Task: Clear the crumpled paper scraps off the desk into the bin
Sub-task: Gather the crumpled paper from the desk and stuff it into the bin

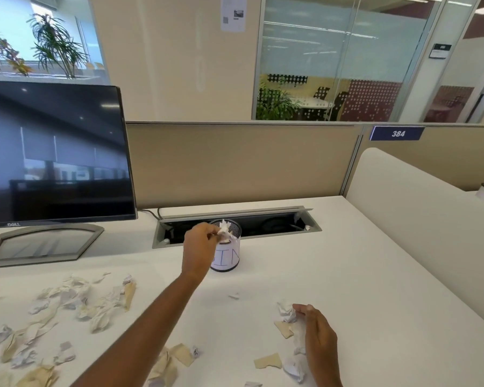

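Left hand (200, 243) is extended to the far middle of the white surface (333, 261), fingers pinching a crumpled white paper wad (224, 231) directly over the mouth of the small black wire-mesh cylinder bin (231, 261), which carries a handwritten paper label. Right hand (319, 340) lies near right, fingers curled against another crumpled white scrap (287, 314); blur prevents me from confirming a grip.

Risks I record: the bin mouth is narrow and the wad is springy and irregular, so an off-centre release could bounce it off the rim into the open grey cable trough (263, 223) just behind. The bin looks light, and a knuckle could tip it. The white and tan scraps (76, 303) near left are thin, creased and easily scattered by a sweeping forearm.
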Demonstrator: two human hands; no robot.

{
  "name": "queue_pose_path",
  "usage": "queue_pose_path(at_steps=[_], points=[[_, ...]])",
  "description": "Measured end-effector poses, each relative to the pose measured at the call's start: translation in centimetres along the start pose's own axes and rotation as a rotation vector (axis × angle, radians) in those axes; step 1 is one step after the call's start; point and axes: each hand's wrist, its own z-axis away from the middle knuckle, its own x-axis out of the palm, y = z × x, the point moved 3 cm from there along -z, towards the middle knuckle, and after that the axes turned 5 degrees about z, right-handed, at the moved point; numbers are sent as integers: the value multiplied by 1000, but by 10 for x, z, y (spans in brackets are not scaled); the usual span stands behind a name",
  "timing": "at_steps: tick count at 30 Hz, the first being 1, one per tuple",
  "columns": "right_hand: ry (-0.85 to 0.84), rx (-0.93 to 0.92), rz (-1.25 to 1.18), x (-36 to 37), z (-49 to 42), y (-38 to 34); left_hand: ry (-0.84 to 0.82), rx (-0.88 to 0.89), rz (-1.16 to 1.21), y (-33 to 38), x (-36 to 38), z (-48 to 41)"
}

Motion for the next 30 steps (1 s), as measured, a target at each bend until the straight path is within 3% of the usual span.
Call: queue_pose_path(at_steps=[5,10,15,19,24,27,30], points=[[24,-36,-1,2,-2,-1,28,-15,-85,0,11,-38],[36,-61,-23,1,-4,1,-238,85,-483,-10,27,-51],[47,-77,-16,2,-4,-1,-404,49,-691,-14,39,-56],[66,-91,-2,2,-4,-3,-415,63,-669,-19,45,-56],[87,-73,24,1,-3,-3,-304,113,-587,-20,42,-45],[110,-54,23,0,-3,-4,-175,309,-428,-13,42,-21],[146,-41,32,-2,-2,-6,-242,493,-291,-10,56,23]])
